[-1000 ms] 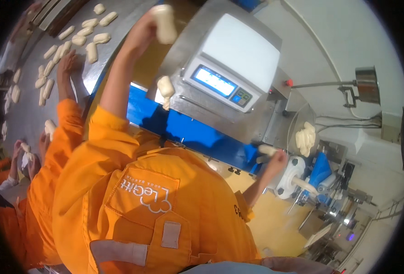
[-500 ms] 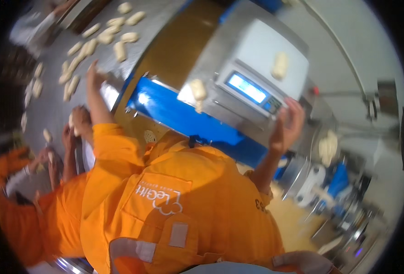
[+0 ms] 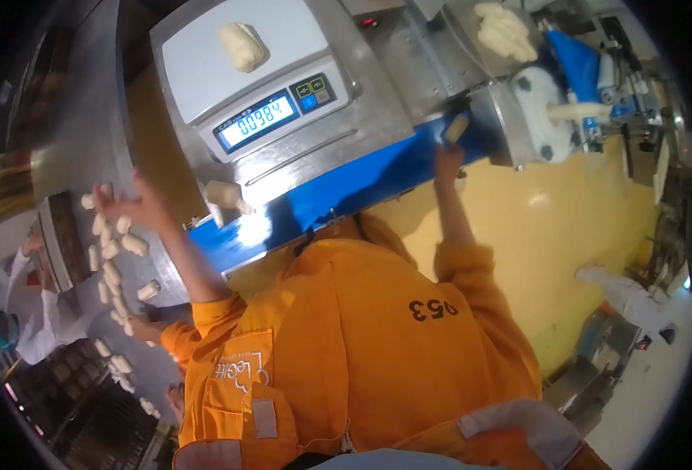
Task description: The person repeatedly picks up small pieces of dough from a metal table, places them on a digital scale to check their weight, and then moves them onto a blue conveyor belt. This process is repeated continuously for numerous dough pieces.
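My left hand (image 3: 133, 205) is open, its fingers spread above the left metal table beside several pale dough rolls (image 3: 111, 249). At the far end of the blue conveyor belt (image 3: 330, 196), my right hand (image 3: 448, 162) has its fingers closed on a small dough piece (image 3: 456, 128). One thick dough roll (image 3: 241, 47) lies on the white platform of a digital scale (image 3: 257, 121) with a lit display. Near the belt's left end sits another dough piece (image 3: 227, 196), next to the scale's metal stand.
A white-and-steel machine (image 3: 538, 117) stands right of the belt, with a dough pile (image 3: 505, 31) on the metal above it. Other people work at the left table; an orange sleeve (image 3: 180, 343) reaches in beside my left arm. Dark racks (image 3: 72, 415) stand lower left.
The view has swung to the right. My right hand has moved from beside the scale's buttons to a dough piece on the belt. My left hand stays over the left table.
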`<state>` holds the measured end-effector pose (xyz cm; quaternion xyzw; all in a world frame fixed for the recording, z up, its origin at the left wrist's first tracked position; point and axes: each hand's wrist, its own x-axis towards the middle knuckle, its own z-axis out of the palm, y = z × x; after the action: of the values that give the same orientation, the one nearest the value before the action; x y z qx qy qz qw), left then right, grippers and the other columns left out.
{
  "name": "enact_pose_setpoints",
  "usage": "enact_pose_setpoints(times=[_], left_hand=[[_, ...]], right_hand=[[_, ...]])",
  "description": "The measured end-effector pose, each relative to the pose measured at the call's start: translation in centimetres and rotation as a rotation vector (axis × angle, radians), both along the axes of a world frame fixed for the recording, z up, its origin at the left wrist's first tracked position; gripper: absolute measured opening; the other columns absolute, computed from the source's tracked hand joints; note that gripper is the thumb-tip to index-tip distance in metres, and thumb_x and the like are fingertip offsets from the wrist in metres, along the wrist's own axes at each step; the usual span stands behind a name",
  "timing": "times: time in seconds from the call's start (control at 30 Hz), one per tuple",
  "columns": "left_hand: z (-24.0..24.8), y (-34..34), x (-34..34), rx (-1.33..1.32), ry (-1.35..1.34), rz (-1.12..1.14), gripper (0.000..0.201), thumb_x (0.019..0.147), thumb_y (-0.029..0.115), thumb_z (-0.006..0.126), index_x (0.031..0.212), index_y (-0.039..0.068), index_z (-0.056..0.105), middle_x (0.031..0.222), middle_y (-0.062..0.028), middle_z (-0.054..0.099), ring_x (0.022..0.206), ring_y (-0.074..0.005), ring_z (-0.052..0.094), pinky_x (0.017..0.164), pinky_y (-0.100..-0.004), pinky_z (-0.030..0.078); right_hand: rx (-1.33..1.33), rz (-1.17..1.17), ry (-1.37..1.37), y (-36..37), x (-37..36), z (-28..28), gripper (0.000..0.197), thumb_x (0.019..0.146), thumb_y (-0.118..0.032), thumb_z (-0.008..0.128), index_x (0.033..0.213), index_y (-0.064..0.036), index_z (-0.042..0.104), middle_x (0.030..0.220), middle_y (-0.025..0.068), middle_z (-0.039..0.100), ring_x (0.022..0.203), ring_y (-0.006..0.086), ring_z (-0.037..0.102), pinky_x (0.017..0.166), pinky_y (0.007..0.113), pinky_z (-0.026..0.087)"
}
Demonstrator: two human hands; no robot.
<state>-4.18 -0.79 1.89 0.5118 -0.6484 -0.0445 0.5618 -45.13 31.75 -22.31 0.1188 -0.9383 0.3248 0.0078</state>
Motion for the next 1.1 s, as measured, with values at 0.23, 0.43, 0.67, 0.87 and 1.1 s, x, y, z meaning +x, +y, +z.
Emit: enact_pose_setpoints(times=[0.23, 0.43, 0.67, 0.87, 1.1], left_hand=[[5.9, -1.1, -14.2, 0.091, -0.362, -0.443, 0.052, 0.078, 0.029, 0.072, 0.122, 0.011, 0.054, 0.117, -0.0138, 0.048, 0.101, -0.027, 0.058, 0.084, -0.0365, 0.048], [2.9, -4.0, -19.5, 0.346, -0.777, -0.226, 0.056, 0.071, 0.049, 0.072, 0.12, 0.024, 0.057, 0.123, -0.019, 0.044, 0.101, -0.0363, 0.062, 0.083, -0.0431, 0.051], [4.9, -5.3, -13.1, 1.002, 0.206, -0.731, 0.038, 0.083, 0.016, 0.061, 0.12, 0.008, 0.059, 0.119, -0.0179, 0.054, 0.095, -0.0278, 0.061, 0.076, -0.0386, 0.053], [6.8, 1.7, -2.4, 0.913, 1.252, -1.1, 0.056, 0.087, 0.022, 0.053, 0.133, -0.007, 0.038, 0.126, -0.0217, 0.048, 0.103, -0.0306, 0.055, 0.081, -0.041, 0.053], [3.7, 6.0, 4.6, 0.868, 1.576, -0.729, 0.049, 0.093, 0.032, 0.051, 0.125, -0.005, 0.044, 0.112, -0.0194, 0.056, 0.081, -0.0222, 0.058, 0.063, -0.0294, 0.053]], right_hand=[[0.402, -0.042, 0.261, -2.9, -4.0, -2.3, 0.066, 0.073, -0.035, 0.07, 0.117, 0.0061, 0.044, 0.115, 0.0229, 0.051, 0.107, 0.0393, 0.05, 0.09, 0.047, 0.045], [0.08, 0.039, 0.158, -1.4, -2.9, 0.4, 0.046, 0.073, -0.025, 0.069, 0.106, 0.001, 0.051, 0.104, 0.0222, 0.059, 0.096, 0.0402, 0.058, 0.086, 0.045, 0.048], [-0.051, 0.169, -0.069, -0.4, -0.1, 13.0, 0.032, 0.075, -0.023, 0.068, 0.099, -0.004, 0.058, 0.094, 0.018, 0.063, 0.088, 0.0358, 0.063, 0.078, 0.042, 0.049], [-0.255, 0.539, 0.37, -3.9, -2.2, 22.9, 0.022, 0.078, -0.01, 0.067, 0.098, -0.0043, 0.06, 0.088, 0.0155, 0.064, 0.082, 0.0289, 0.064, 0.074, 0.036, 0.051], [-0.596, 0.867, 0.499, -17.3, 4.7, 32.3, 0.033, 0.077, -0.006, 0.071, 0.109, -0.0079, 0.06, 0.11, 0.0105, 0.058, 0.105, 0.0246, 0.056, 0.089, 0.037, 0.047]])
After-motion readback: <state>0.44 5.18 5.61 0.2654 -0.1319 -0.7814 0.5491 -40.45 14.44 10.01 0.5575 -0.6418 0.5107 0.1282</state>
